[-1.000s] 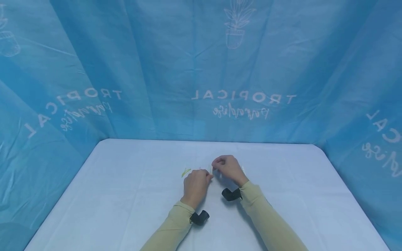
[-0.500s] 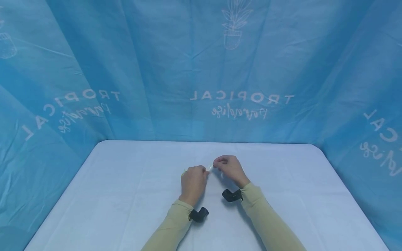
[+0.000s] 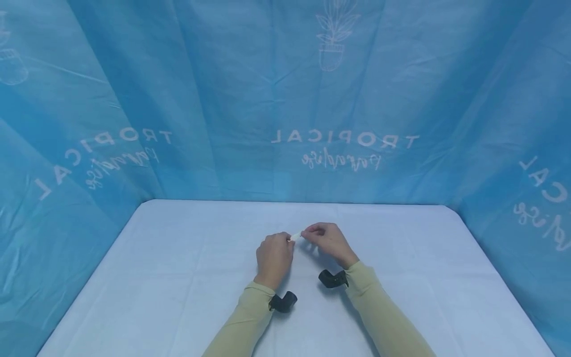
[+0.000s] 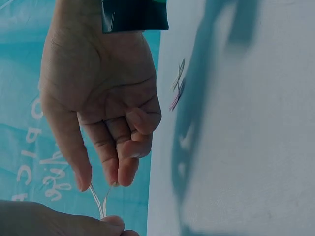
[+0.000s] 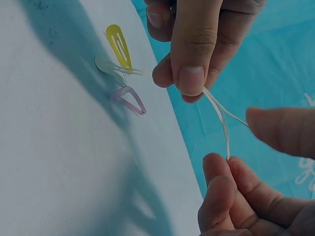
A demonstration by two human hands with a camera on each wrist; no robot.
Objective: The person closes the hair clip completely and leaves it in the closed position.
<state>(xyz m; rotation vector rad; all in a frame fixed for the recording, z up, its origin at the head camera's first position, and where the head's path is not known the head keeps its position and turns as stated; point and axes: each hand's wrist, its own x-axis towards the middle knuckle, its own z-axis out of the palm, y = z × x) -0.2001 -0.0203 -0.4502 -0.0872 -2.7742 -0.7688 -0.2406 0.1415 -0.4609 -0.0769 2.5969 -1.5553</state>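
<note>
A pale, whitish snap hair clip is held up between both hands, its two thin arms spread apart in a V. My right hand pinches the joined end between thumb and forefinger. At the spread end, my left hand holds the clip, with the thumb against one arm and fingertips at the tip of the other. Below, on the white table, lie a yellow snap clip, a pale green one and a pinkish-purple one. In the head view my left hand hides these clips.
A white cloth covers the table. Blue printed curtains stand along its back and both sides. Black wrist mounts sit at both cuffs.
My left hand has moved slightly up and away toward the back of the table. The hair clip has swung from nearly upright to a flatter slant between the hands.
</note>
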